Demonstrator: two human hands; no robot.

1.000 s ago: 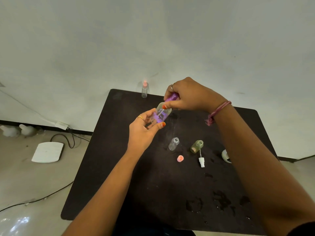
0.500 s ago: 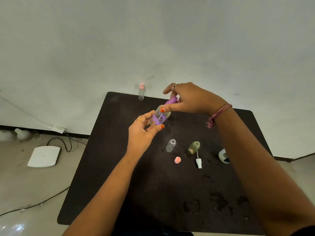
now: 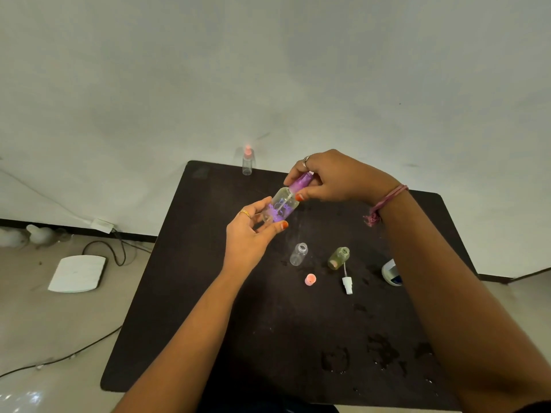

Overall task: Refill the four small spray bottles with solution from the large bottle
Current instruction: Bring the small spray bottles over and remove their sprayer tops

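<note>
Head view shows the left hand (image 3: pixel 249 234) gripping the light, slippery purple-printed bottle (image 3: pixel 279 208) by its body above the black table (image 3: pixel 185 293), while right hand (image 3: pixel 334 177) fingers pinch its purple spray cap (image 3: pixel 300 182), the better hold for twisting.
</note>
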